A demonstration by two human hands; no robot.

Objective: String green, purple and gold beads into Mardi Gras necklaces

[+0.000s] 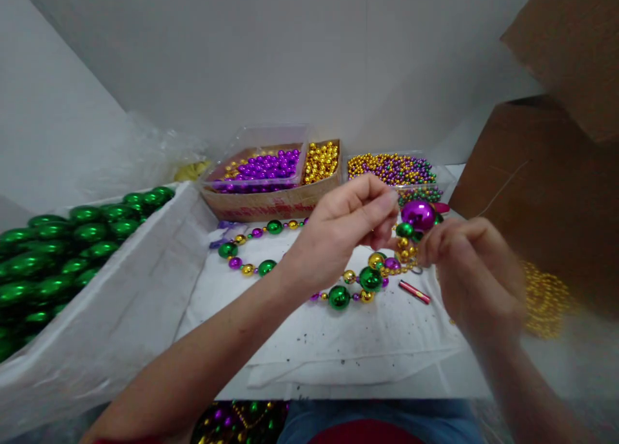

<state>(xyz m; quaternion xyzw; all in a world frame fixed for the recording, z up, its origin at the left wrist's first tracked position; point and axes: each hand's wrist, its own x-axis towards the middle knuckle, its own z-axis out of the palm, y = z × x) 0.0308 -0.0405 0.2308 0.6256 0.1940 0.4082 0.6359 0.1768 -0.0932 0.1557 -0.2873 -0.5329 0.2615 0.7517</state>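
Right now the person's two hands are up close together, just above a white cloth [338, 347]. The left hand [338, 234] has its thumb and fingers pinched shut on one end of a long string of shiny green, gold and purple round beads [338, 297]. The right hand [467, 273] is curled up, with its fingertips touching the same end. It is blurry, so I cannot tell if it grips or only touches.

Between the two hands, at the fingertips, sits a big shiny purple ball bead [418, 214]. A small green bead [404, 229] is just under it. The rest of the string hangs down from the hands and lies in a loop on the cloth, under and behind the left hand.

A little red stick [414, 292] lies on the cloth just below the right hand's fingers. Past the hands stands a low cardboard tray [271, 205] with purple beads [264, 167] and gold beads [320, 160] in it. Beside it is a clear tub of tiny mixed beads [391, 168].

Far out from the left arm is a white box full of big green beads [58, 250]. Behind the right hand is a brown cardboard box [546, 186], and a heap of thin gold bead strings [544, 296] lies beside that wrist.
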